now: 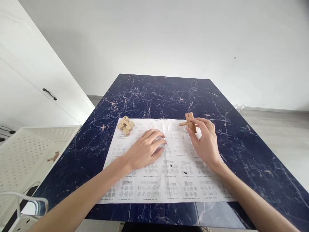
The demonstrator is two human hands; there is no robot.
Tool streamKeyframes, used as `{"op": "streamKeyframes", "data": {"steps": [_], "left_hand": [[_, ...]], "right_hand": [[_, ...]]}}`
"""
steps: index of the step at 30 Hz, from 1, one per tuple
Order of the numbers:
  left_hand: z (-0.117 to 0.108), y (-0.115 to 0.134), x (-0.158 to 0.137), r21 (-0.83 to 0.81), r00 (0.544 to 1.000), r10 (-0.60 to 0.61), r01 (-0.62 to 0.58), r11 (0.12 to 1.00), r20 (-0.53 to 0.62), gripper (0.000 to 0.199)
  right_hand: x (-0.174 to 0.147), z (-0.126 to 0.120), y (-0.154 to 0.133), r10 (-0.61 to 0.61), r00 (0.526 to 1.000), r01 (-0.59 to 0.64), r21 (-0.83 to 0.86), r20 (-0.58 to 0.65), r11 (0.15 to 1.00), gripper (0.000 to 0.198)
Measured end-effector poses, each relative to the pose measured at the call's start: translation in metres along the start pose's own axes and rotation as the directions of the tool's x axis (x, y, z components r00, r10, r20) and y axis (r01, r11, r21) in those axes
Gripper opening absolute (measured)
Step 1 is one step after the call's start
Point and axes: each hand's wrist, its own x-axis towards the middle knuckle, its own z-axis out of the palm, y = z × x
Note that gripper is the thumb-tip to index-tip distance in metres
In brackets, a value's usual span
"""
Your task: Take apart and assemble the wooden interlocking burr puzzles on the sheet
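My right hand [205,140] pinches a wooden burr puzzle [189,116] near the upper right of a printed sheet. Its crossed pieces include an upright block with a dark handwritten mark and a thin bar pointing left; my fingers hide part of it. My left hand [147,149] lies on the middle of the sheet [169,196], fingers loosely bent and apart, with nothing in it. Another wooden puzzle [126,125], a compact cluster of interlocked blocks with a mark on top, sits at the sheet's upper left corner.
The sheet, covered in small diagrams, lies on a dark blue marble-patterned table [154,96]. A white perforated board [33,145] at left carries another wooden piece [53,157]. White cables [26,195] hang at lower left, beside a white cabinet [43,64]. A wall stands behind.
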Motion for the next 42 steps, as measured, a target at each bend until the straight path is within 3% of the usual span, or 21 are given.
{"op": "streamKeyframes", "data": {"steps": [8,12,15,17,20,23,25,32,38,42], "left_hand": [[-0.001,0.001,0.0,-0.018,1.0,0.007,-0.007,1.0,0.002,0.02],[0.0,0.0,0.001,0.015,1.0,-0.01,0.01,1.0,-0.014,0.017],[-0.001,0.001,0.001,-0.025,0.997,-0.062,0.061,0.998,-0.047,0.017],[-0.003,0.003,0.001,-0.082,0.99,-0.125,0.12,0.989,-0.059,0.028],[-0.004,0.005,0.001,-0.186,0.975,-0.217,0.205,0.961,-0.046,0.06],[-0.002,0.008,0.001,-0.311,0.966,-0.255,0.232,0.922,-0.033,0.094],[0.0,0.01,0.002,-0.413,0.962,-0.273,0.24,0.879,-0.023,0.104],[-0.002,0.02,0.005,-0.651,0.948,-0.316,0.265,0.711,0.041,0.093],[-0.001,0.02,0.006,-0.635,0.962,-0.27,0.19,0.749,-0.03,0.091],[-0.003,0.02,0.008,-0.61,0.962,-0.265,0.17,0.774,-0.068,0.087]], "right_hand": [[0.004,-0.004,-0.006,0.079,0.992,-0.06,0.18,-0.102,0.982,0.024],[0.004,-0.007,-0.013,0.154,0.988,-0.14,0.27,-0.031,0.953,0.025],[0.004,-0.007,-0.019,0.123,0.992,-0.12,0.371,0.014,0.921,0.023],[0.003,-0.007,-0.025,0.082,0.996,-0.091,0.437,0.039,0.895,0.02],[0.0,-0.008,-0.036,0.042,0.994,-0.089,0.514,0.103,0.853,0.019],[-0.006,-0.006,-0.047,0.017,0.988,-0.104,0.571,0.155,0.814,0.018],[-0.011,-0.005,-0.052,-0.011,0.979,-0.12,0.621,0.203,0.775,0.018],[-0.018,-0.002,-0.06,-0.055,0.959,-0.163,0.702,0.278,0.694,0.018],[-0.017,-0.005,-0.063,-0.038,0.946,-0.213,0.706,0.322,0.676,0.014],[-0.015,-0.005,-0.062,-0.08,0.95,-0.15,0.666,0.302,0.731,0.015]]}}
